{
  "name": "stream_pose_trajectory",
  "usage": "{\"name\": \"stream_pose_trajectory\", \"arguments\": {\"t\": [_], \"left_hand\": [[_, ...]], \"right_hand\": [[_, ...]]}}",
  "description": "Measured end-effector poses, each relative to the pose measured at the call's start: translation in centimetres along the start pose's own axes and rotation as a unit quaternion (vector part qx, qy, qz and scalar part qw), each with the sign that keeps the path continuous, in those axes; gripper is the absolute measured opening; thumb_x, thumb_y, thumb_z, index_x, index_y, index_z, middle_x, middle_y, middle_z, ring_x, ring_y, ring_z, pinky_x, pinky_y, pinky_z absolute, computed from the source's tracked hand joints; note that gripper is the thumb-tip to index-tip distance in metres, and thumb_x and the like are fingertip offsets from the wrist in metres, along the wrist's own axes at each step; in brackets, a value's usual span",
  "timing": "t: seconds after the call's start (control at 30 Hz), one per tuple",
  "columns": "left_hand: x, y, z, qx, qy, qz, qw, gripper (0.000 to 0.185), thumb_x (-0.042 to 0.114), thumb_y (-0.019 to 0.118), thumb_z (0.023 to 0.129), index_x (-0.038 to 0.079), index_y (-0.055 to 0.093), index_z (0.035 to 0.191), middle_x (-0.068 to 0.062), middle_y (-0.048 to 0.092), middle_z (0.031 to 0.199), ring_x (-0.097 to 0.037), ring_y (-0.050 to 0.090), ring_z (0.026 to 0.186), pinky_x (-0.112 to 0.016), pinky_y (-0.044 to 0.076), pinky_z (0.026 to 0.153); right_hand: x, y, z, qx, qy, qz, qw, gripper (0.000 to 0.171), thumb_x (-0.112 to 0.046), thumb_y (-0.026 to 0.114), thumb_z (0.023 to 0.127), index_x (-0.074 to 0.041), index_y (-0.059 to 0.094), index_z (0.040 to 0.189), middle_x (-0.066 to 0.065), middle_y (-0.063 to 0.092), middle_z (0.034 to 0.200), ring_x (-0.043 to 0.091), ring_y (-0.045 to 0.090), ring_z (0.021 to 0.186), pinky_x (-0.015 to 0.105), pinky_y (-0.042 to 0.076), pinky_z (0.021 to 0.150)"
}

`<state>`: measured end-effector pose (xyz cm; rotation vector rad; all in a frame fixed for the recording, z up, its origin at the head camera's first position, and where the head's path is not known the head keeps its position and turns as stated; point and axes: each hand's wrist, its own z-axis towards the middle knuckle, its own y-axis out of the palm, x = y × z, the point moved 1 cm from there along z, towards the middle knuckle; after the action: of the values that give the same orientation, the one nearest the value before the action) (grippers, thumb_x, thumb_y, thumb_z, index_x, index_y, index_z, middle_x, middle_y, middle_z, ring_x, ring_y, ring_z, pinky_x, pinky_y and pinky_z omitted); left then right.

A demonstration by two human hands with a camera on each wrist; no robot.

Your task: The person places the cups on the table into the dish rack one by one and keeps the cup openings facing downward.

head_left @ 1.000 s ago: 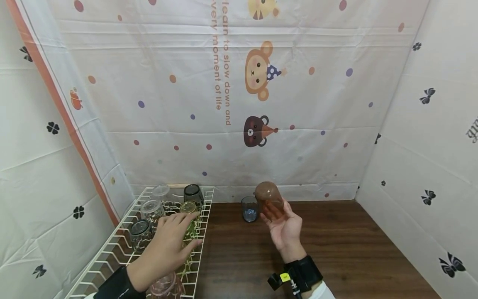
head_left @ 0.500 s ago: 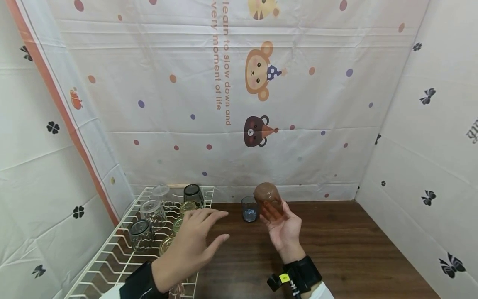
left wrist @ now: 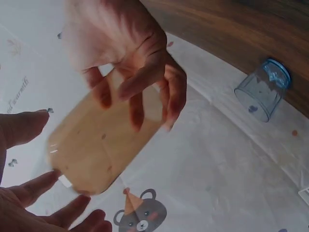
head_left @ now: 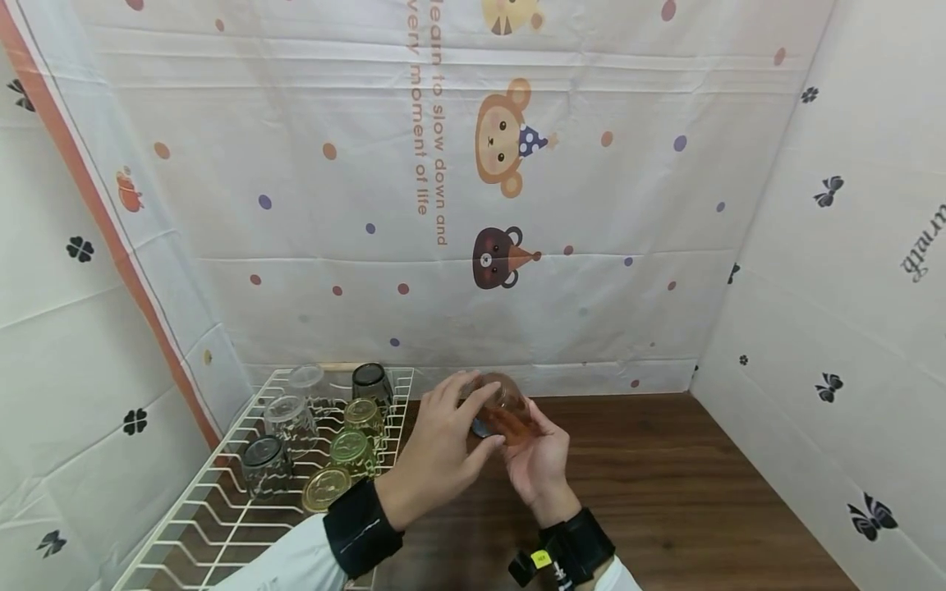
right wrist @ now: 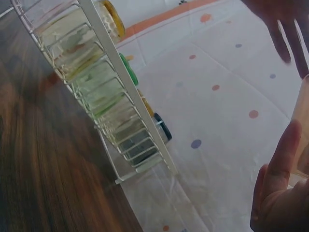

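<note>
An amber drinking glass (head_left: 510, 406) is tilted above the table, in my right hand (head_left: 541, 472). In the left wrist view the right fingers curl about one end of the amber glass (left wrist: 106, 150). My left hand (head_left: 436, 443) reaches over from the left, its fingers spread and fairly straight. Its fingertips are at the glass's other end and seem to touch it; the thumb stands apart. A clear blue glass (left wrist: 263, 92) stands on the table behind the hands, largely covered by them in the head view.
At the left stands a white wire rack (head_left: 222, 509) with several upside-down glasses: a dark one (head_left: 372, 382), a green one (head_left: 352, 450), a yellow one (head_left: 327, 488) and clear ones. Printed cloth walls (head_left: 332, 205) enclose the wooden table (head_left: 665, 484) at the back and sides.
My left hand has moved right, from over the rack to the amber glass. The right hand has shifted slightly left with the glass. The head view has turned a little.
</note>
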<state>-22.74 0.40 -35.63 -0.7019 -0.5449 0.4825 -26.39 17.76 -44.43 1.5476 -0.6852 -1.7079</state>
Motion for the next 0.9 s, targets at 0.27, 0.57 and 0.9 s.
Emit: {"name": "stream_pose_trajectory", "arguments": {"t": [0.27, 0.57, 0.9], "left_hand": [[-0.2, 0.6, 0.7, 0.011, 0.008, -0.001, 0.9999, 0.062, 0.027, 0.084, 0.094, 0.014, 0.060, 0.150, -0.015, 0.058, 0.151, -0.038, 0.057, 0.139, -0.060, 0.048, 0.109], [-0.4, 0.5, 0.3, 0.017, -0.002, -0.020, 0.9997, 0.062, 0.026, 0.085, 0.094, 0.013, 0.061, 0.149, -0.017, 0.058, 0.151, -0.037, 0.058, 0.138, -0.061, 0.050, 0.109], [-0.4, 0.3, -0.2, 0.035, -0.007, -0.014, 0.9993, 0.063, 0.026, 0.087, 0.091, 0.015, 0.062, 0.147, -0.014, 0.060, 0.148, -0.034, 0.061, 0.134, -0.060, 0.051, 0.109]], "right_hand": [[0.6, 0.9, -0.1, -0.008, 0.016, -0.015, 1.000, 0.058, -0.030, 0.026, 0.118, -0.022, 0.074, 0.087, 0.000, 0.082, 0.102, 0.018, 0.076, 0.101, 0.029, 0.062, 0.082], [1.0, 1.0, -0.2, -0.022, 0.011, 0.002, 1.000, 0.050, -0.026, 0.024, 0.116, -0.022, 0.067, 0.090, -0.006, 0.073, 0.104, 0.011, 0.068, 0.094, 0.023, 0.056, 0.074], [1.3, 1.2, -0.3, -0.015, 0.026, -0.010, 0.999, 0.049, -0.027, 0.026, 0.116, -0.022, 0.068, 0.092, -0.007, 0.075, 0.107, 0.009, 0.069, 0.094, 0.023, 0.058, 0.074]]}}
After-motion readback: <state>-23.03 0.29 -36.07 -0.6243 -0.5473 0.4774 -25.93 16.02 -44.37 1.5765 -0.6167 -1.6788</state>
